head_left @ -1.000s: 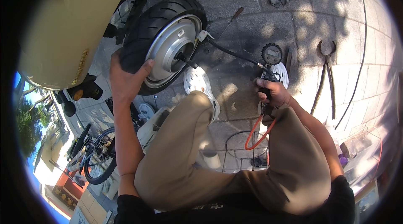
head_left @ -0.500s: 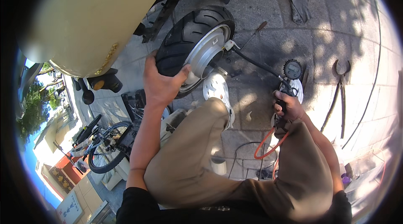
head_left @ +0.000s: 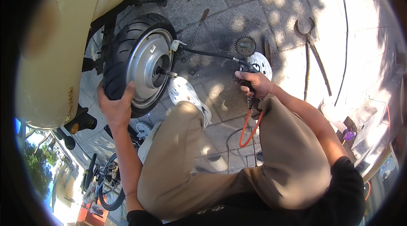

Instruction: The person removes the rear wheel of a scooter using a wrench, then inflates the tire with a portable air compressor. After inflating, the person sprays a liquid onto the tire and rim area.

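Black tyre point(head_left: 123, 52), orange hose point(head_left: 250, 128)

A small round gauge dial point(head_left: 245, 46) with a dark toothed rim and a greyish face is seen lying near the paving at the middle of the view, just above the right hand point(head_left: 255, 83), at the top of the inflator tool gripped in that hand. A narrow strip of raised gold-coloured lettering point(head_left: 69, 100) is set upright on the cream scooter body point(head_left: 55, 44) at the left, low on its side panel beside the black tyre point(head_left: 121, 63). No packages, signs or lit screens can be made out elsewhere.
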{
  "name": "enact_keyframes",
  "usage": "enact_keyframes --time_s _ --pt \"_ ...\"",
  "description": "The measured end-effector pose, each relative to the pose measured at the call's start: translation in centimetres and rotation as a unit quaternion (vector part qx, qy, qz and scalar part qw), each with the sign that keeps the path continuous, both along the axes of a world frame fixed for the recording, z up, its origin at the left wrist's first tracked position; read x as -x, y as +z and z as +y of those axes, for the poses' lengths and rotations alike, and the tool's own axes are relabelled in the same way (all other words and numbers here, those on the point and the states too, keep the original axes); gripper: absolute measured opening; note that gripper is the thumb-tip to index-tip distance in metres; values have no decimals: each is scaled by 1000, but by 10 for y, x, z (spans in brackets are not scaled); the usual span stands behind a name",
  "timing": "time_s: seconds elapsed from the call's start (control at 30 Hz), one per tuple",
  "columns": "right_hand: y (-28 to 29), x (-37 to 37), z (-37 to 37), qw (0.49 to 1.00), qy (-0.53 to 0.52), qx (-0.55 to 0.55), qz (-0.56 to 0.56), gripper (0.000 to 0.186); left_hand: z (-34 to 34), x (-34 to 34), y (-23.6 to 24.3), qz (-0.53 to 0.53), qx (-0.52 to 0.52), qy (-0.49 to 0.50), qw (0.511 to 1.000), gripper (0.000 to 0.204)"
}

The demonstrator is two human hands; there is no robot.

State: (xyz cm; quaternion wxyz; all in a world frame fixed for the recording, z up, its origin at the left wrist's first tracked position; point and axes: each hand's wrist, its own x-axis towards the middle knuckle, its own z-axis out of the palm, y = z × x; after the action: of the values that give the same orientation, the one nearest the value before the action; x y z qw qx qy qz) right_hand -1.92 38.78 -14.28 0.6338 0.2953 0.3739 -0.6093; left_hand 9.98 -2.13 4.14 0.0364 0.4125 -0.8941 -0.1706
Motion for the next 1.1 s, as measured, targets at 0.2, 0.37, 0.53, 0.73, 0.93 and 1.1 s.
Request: enact_keyframes --time_s 0.2,0.37,0.53,0.73,0.93,1.1 --pt "0 0 2 999 31 8 41 34 -6 3 0 -4 -40 12 999 108" --pt "-6 0 4 994 74 28 71 38 -9 2 -2 17 -26 -15 999 95" --pt "-10 -6 -1 996 67 -9 62 39 -11 -1 -1 29 -16 -19 999 88" --pt "-15 -4 4 996 61 14 69 39 -7 4 0 43 -37 -25 998 87" --pt "-11 -4 2 995 68 18 74 41 -9 2 1 46 -31 -29 998 87" --pt "-9 -4 3 996 67 10 65 42 -9 3 1 53 -42 -26 997 88"
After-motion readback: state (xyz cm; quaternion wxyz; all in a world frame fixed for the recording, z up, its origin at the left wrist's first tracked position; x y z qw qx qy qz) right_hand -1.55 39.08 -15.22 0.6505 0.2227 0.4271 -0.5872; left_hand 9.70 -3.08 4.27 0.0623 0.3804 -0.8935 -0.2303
